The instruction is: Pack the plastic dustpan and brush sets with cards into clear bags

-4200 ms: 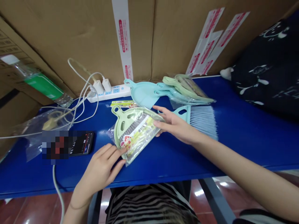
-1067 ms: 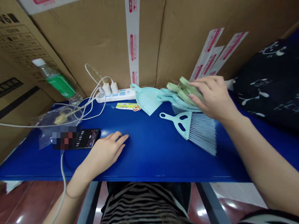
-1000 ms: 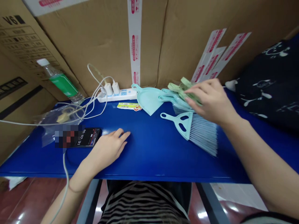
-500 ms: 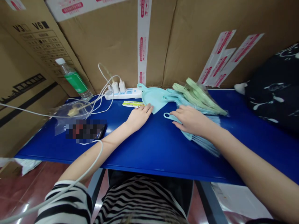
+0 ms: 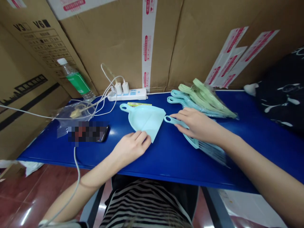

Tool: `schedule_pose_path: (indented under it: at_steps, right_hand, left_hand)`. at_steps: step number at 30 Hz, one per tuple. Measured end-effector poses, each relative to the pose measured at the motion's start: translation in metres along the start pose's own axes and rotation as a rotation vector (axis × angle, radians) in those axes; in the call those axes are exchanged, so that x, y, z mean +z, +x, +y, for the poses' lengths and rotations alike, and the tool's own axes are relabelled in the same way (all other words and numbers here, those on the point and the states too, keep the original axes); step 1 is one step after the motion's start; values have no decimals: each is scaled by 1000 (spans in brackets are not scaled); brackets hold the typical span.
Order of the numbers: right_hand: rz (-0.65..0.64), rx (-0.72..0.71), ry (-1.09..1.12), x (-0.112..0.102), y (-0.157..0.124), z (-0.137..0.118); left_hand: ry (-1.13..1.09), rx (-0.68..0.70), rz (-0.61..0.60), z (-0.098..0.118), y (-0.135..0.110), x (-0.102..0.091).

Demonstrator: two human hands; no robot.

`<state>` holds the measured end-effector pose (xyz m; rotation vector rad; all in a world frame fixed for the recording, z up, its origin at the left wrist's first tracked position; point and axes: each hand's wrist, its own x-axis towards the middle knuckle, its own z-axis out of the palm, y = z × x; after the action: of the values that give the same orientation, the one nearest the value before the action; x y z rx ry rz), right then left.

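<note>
A light blue dustpan [image 5: 144, 117] lies on the blue table, its ring handle pointing left and its wide edge to the right. My left hand [image 5: 134, 144] grips the near corner of that edge, fingers curled over it. Just right of the dustpan, my right hand [image 5: 193, 125] is closed round the handle of a light blue hand brush [image 5: 192, 141]. The brush's ring end sticks out past my fingers, and its pale bristles fan toward the lower right, partly under my forearm.
Behind my right hand lie bagged green and blue brushes [image 5: 201, 95]. A power strip [image 5: 140, 94] with plugs and cables, a yellow label [image 5: 140, 104], a water bottle [image 5: 77, 80] and a phone [image 5: 102, 133] are on the left. Cardboard [image 5: 114, 41] walls the back; dark patterned fabric [image 5: 282, 91] is at right.
The dustpan has come nearer and turned, so its handle points left. My left hand has moved toward me with it, now gripping its corner. My right hand stays on the brush.
</note>
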<state>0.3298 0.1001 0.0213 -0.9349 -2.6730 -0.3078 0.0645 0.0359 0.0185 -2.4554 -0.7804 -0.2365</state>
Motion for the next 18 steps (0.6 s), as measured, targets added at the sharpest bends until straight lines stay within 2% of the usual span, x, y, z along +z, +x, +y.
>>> schedule_pose_path:
  at_steps: [2, 5, 12, 15, 17, 18]
  right_hand:
    - [29, 4, 26, 0, 2, -5]
    - [57, 15, 51, 1, 5, -13]
    - [78, -45, 143, 6, 19, -26]
    - [24, -76, 232, 9, 30, -35]
    - [-16, -86, 289, 13, 38, -44]
    - [-26, -86, 306, 14, 43, -49]
  left_hand:
    - [-12, -23, 116, 11, -16, -5]
    - [-84, -52, 162, 28, -29, -8]
    - [-343, -15, 263, 59, -26, -5]
    - [-462, 7, 308, 58, -29, -6]
    - [-461, -58, 317, 48, -34, -5]
    - [-423, -137, 313, 40, -38, -4]
